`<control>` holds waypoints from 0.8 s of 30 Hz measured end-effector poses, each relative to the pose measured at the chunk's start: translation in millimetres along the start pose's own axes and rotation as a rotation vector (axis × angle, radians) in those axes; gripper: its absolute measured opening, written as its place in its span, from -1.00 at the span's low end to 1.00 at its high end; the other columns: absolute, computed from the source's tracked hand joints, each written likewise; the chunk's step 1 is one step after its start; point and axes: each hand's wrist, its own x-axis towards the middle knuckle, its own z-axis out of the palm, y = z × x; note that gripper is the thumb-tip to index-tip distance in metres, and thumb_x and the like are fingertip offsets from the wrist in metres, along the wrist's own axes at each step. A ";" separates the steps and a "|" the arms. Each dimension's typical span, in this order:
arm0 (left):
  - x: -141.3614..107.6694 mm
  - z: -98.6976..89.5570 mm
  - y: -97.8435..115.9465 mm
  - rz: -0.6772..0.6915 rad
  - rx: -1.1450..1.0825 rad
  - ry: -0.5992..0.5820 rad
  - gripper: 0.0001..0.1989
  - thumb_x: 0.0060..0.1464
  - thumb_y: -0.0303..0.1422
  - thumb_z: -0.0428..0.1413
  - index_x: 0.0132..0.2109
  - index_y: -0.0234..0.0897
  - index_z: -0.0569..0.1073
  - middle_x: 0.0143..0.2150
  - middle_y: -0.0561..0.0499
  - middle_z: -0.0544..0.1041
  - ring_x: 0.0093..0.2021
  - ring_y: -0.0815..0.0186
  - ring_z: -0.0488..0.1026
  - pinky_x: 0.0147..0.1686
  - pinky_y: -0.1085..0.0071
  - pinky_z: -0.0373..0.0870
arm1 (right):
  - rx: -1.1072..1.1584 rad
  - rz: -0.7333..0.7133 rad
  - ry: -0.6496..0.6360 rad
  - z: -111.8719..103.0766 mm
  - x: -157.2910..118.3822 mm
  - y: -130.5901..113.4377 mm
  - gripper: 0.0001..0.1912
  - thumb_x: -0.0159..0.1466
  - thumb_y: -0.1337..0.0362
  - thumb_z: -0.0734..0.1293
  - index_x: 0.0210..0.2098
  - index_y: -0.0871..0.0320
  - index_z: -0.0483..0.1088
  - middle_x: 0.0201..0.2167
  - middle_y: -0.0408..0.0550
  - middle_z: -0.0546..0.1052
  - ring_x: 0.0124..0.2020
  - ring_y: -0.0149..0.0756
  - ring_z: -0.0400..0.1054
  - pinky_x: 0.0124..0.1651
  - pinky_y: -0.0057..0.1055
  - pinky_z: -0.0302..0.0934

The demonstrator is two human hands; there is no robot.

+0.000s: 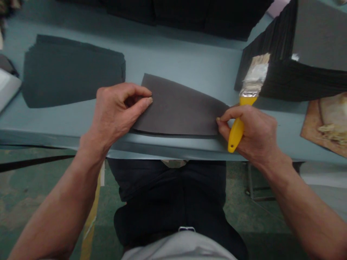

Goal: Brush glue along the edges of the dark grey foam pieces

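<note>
A dark grey sheet [181, 108], tapered in shape, lies near the front edge of the table between my hands. My left hand [119, 108] pinches its left end between thumb and forefinger. At the sheet's right end, the thumb and forefinger of my right hand [252, 126] grip the corner. That same hand also holds a paintbrush [237, 133] with a yellow handle, its bristles pointing up and away and whitish with residue. Left of the sheet lies a flat stack of similar dark pieces [73, 72], partly behind my left hand.
A tall stack of dark sheets [320, 36] stands at the back right of the blue-grey table [184, 57]. More dark stacks [179, 14] line the far side. At right lies a brown board [311, 122] with pale, crusty residue. A white object [8, 85] sits at the left edge.
</note>
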 end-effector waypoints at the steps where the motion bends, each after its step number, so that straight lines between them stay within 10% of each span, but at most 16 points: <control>1: -0.1 0.3 -0.8 0.009 -0.003 0.003 -0.72 0.27 -0.13 0.20 -0.08 -0.18 0.70 -0.25 0.07 0.68 -0.33 0.33 0.51 -0.24 0.30 0.39 | -0.010 -0.005 -0.001 -0.1 -0.3 0.3 -0.75 0.30 0.47 0.40 -0.22 -0.04 0.38 -0.40 -0.17 0.55 -0.45 -0.22 0.43 -0.36 -0.27 0.30; 24: 7.9 -3.7 -12.2 -0.061 -0.139 -0.154 -0.70 0.24 -0.08 0.27 -0.05 -0.15 0.68 -0.30 0.11 0.57 -0.36 0.34 0.40 -0.20 0.27 0.43 | -0.188 -0.111 0.010 -2.6 1.2 9.4 -0.91 0.39 0.27 0.41 -0.22 0.02 0.40 -0.40 -0.16 0.62 -0.46 -0.32 0.54 -0.46 -0.41 0.22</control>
